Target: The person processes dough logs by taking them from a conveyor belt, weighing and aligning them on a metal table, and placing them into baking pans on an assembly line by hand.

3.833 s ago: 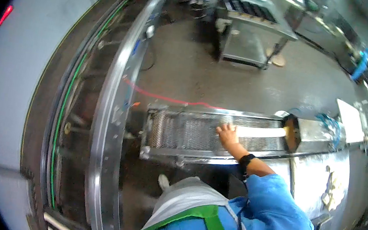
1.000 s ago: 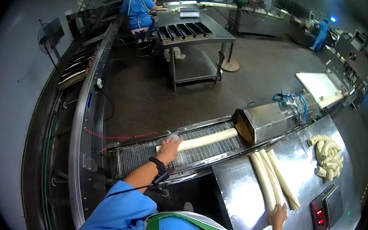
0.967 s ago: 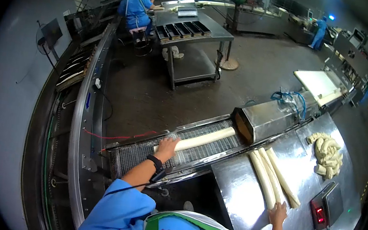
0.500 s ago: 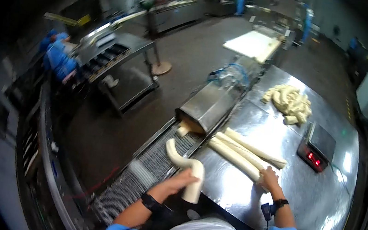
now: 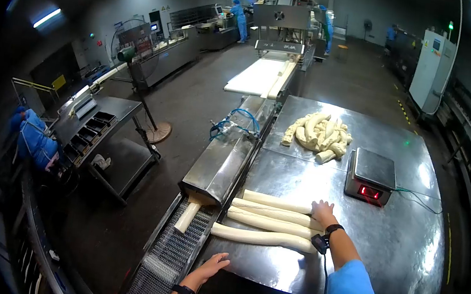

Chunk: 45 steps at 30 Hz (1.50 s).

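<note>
Several long pale dough rolls lie side by side across the steel table. My right hand (image 5: 322,212) rests at the right end of the farthest dough roll (image 5: 276,201), its fingers apart and touching the dough. Closest to me is the front dough roll (image 5: 265,238), slightly bent, with its left end by the conveyor. My left hand (image 5: 210,267) hovers by the table's front corner beside the mesh conveyor (image 5: 164,262), fingers stretched out and holding nothing. Another dough strip (image 5: 186,218) comes out of the metal housing (image 5: 218,168) onto the mesh.
A heap of dough pieces (image 5: 318,135) sits at the back of the steel table (image 5: 377,249). Right of it stands a digital scale (image 5: 372,176) with a cable. A white belt (image 5: 257,75) runs behind the housing. A co-worker in blue (image 5: 39,139) is at the left bench.
My left hand has let go of its curved dough roll, and a front roll now lies on the table. My right hand has shifted to the farthest roll. The view has turned; more dough emerges.
</note>
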### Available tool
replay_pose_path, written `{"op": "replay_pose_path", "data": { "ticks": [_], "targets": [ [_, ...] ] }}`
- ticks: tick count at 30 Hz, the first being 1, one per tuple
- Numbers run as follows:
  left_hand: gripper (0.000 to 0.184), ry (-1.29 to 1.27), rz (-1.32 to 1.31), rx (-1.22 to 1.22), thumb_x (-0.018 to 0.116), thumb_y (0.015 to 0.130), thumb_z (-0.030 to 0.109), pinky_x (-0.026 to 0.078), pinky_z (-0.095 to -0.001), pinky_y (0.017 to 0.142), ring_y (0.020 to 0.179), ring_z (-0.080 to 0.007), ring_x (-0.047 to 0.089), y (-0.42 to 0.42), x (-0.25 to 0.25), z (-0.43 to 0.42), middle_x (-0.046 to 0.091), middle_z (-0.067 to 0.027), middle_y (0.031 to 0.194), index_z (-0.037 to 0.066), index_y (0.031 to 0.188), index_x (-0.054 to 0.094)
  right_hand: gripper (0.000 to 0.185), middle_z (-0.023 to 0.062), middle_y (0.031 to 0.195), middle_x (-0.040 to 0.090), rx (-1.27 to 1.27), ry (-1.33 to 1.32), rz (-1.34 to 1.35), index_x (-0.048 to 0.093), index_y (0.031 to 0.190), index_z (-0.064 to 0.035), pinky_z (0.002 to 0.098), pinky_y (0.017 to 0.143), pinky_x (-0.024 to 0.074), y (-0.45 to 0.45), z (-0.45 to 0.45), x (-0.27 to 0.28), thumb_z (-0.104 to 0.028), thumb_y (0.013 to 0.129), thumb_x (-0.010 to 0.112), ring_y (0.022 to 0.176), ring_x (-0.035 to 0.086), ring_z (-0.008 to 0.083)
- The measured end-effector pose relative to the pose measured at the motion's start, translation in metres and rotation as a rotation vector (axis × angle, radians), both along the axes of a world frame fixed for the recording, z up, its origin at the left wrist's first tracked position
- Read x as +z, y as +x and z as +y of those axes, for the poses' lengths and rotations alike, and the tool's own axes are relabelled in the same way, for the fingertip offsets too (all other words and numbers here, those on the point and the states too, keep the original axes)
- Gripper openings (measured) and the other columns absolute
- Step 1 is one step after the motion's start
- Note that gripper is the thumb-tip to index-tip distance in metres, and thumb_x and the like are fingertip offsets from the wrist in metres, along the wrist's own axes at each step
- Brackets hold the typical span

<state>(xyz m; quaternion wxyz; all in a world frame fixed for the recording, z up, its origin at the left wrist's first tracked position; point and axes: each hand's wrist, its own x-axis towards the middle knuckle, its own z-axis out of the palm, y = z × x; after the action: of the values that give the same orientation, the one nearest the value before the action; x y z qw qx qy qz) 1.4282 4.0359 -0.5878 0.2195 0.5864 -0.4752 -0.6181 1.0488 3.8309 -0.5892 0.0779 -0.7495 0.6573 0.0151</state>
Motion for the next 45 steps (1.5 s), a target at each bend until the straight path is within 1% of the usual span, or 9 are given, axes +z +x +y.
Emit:
{"op": "replay_pose_path", "data": {
  "ticks": [7,15,18,22,25,33,35,39,45],
  "targets": [
    [0.042,0.072,0.083,0.151,0.048,0.081,0.029,0.028,-0.0252,0.090,0.103,-0.0148,0.041,0.006,0.023,0.023,0.049,-0.0080,0.107,0.002,0.113,0.043,0.039,0.0179,0.086,0.057,0.237,0.173,0.003,0.056,0.090,-0.0030,0.0395,0.072,0.0425,0.011,-0.022,0.028,-0.028,0.061,0.062,0.085,0.052,0.0302],
    [0.048,0.135,0.302,0.296,0.048,0.081,0.039,0.034,-0.0212,0.073,0.091,-0.0098,0.045,-0.018,0.032,-0.004,0.049,-0.0011,0.105,0.009,0.117,0.040,0.043,0.0169,0.087,0.053,0.577,0.315,-0.527,0.047,0.097,-0.0018,0.0353,0.072,0.0400,0.102,0.099,0.146,-0.022,0.061,0.060,0.082,0.051,0.0309],
    [0.056,0.088,0.160,0.200,0.044,0.083,0.031,0.034,-0.0240,0.076,0.095,-0.0118,0.042,-0.038,0.038,-0.015,0.047,-0.0067,0.107,0.008,0.128,0.019,0.038,0.0108,0.094,0.050,0.662,0.275,-0.558,0.048,0.095,-0.0062,0.0354,0.074,0.0400,0.087,0.141,0.095,-0.016,0.061,0.064,0.085,0.050,0.0286],
    [0.055,0.063,0.137,0.036,0.045,0.082,0.029,0.028,-0.0335,0.088,0.112,-0.0197,0.031,-0.054,0.046,-0.014,0.036,-0.0134,0.120,0.012,0.127,0.019,0.042,0.0135,0.094,0.048,0.429,0.162,-0.256,0.045,0.095,-0.0066,0.0367,0.072,0.0427,0.048,0.169,0.022,-0.013,0.058,0.063,0.084,0.051,0.0302],
    [0.051,0.031,0.081,-0.019,0.046,0.081,0.025,0.027,-0.0323,0.091,0.112,-0.0203,0.032,-0.053,0.013,-0.011,0.036,-0.0139,0.120,0.008,0.124,0.025,0.041,0.0139,0.096,0.047,0.230,0.183,-0.289,0.044,0.096,-0.0074,0.0368,0.071,0.0430,0.030,0.173,0.026,-0.012,0.060,0.063,0.086,0.049,0.0318],
    [0.049,-0.253,-0.058,0.085,0.049,0.078,0.018,0.026,-0.0316,0.093,0.112,-0.0243,0.032,-0.053,0.006,-0.003,0.029,-0.0126,0.123,0.007,0.122,0.030,0.037,0.0130,0.094,0.047,0.382,0.040,-0.191,0.047,0.089,-0.0079,0.0391,0.074,0.0395,0.037,0.164,0.022,-0.009,0.056,0.063,0.092,0.046,0.0312],
    [0.050,-0.249,-0.075,0.116,0.050,0.076,0.017,0.026,-0.0325,0.093,0.113,-0.0268,0.030,-0.044,0.005,-0.008,0.025,-0.0135,0.124,0.008,0.121,0.031,0.034,0.0140,0.105,0.045,0.492,-0.314,-0.148,0.050,0.084,-0.0092,0.0426,0.082,0.0331,0.055,0.160,0.032,-0.010,0.053,0.064,0.103,0.039,0.0320],
    [0.043,-0.165,-0.003,0.331,0.050,0.076,0.016,0.025,-0.0309,0.093,0.112,-0.0248,0.032,-0.033,-0.001,-0.022,0.032,-0.0130,0.119,0.007,0.115,0.035,0.039,0.0149,0.115,0.039,0.476,-0.214,-0.158,0.054,0.089,-0.0129,0.0444,0.085,0.0291,0.058,0.138,0.017,-0.014,0.051,0.067,0.106,0.035,0.0333],
    [0.038,-0.280,-0.003,0.207,0.049,0.075,0.015,0.028,-0.0305,0.091,0.107,-0.0197,0.037,-0.044,-0.014,-0.047,0.041,-0.0112,0.113,0.005,0.111,0.041,0.043,0.0139,0.111,0.042,0.374,-0.205,-0.174,0.055,0.092,-0.0146,0.0425,0.086,0.0295,0.033,0.137,0.010,-0.015,0.051,0.067,0.101,0.037,0.0327]
  ]
}}
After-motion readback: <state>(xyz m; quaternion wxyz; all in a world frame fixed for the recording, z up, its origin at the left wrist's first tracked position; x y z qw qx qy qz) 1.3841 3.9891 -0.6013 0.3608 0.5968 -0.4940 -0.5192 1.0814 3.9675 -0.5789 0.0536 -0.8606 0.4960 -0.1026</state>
